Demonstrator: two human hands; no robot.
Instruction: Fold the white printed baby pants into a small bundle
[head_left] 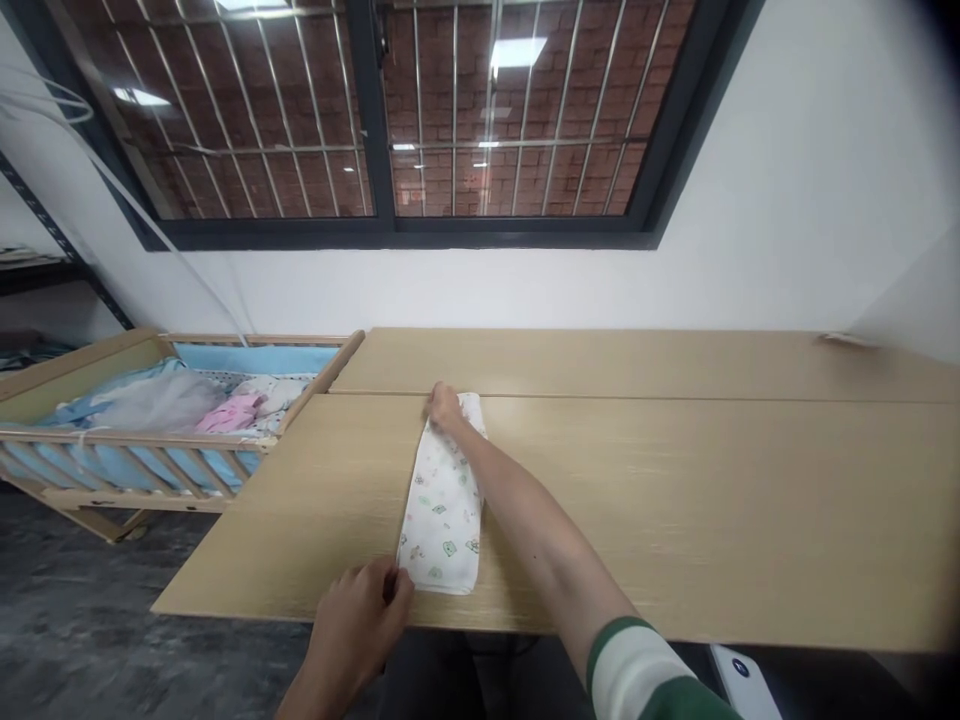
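A white patterned cloth (441, 505), folded into a long narrow strip, lies on the wooden table (675, 480), running away from me. My right hand (444, 407) reaches across it and pinches its far end. My left hand (362, 618) is closed on the near left corner at the table's front edge. The right forearm, in a green and white sleeve, lies along the cloth's right side.
A wooden baby cot (161, 420) with blue lining, pink and white clothes stands against the table's left side. A barred window (390, 110) fills the wall behind. A white device (742, 680) sits below the table's front edge at right.
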